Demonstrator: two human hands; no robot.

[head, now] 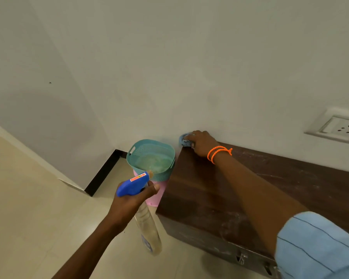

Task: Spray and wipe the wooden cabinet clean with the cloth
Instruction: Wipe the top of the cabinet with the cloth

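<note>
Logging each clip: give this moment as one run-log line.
left hand: holds spray bottle | right hand: presses cloth on wooden cabinet far corner | top: dusty streaks remain | phase: wiping

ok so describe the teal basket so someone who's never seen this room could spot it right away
Start at the dark wooden cabinet against the white wall and go to its left end. The teal basket sits right there on a pink stand, the only perforated, handled tub in view.
</note>
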